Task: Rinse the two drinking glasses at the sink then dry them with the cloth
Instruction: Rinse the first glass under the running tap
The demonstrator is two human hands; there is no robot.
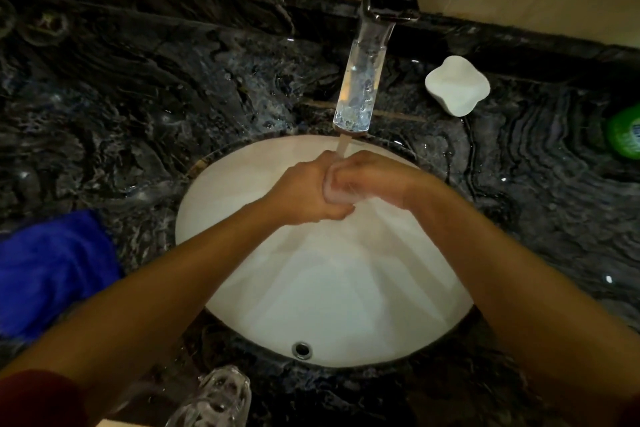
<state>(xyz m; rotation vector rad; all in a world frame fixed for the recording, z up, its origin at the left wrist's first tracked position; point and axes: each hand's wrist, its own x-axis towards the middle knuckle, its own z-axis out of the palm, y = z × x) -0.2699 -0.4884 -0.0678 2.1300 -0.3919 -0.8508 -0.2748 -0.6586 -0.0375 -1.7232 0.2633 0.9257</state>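
In the head view, the person is working on the rinse step: both hands are meeting over the far part of the white sink (242, 288), right under the stream that is falling from the clear-spouted tap (360, 80). A drinking glass (334, 184) is showing between them as a pale, see-through shape, and the water is landing at its far edge. The left hand (304, 191) is wrapping around the glass's left side with its fingers (337, 211) curled shut against the near wall of the glass. The right hand (377, 180) is pressing on the glass from the right; its fingers look bent around or into the glass, though blur is hiding just how far they are closed.

The second glass (216, 399) is standing on the dark marble table (138, 97) at the near edge, just left of the sink's overflow hole, apart from both hands. The blue cloth (52, 270) is lying bunched on the table to the left of the sink, untouched. A white dish (457, 85) and a green bottle (625, 135) are sitting far right.

By my reading, one glass is mid-rinse and no drying has begun. The next move calls for turning the glass so water is reaching every side, then tipping it out with a firm hold, since wet glass is likely slippery.
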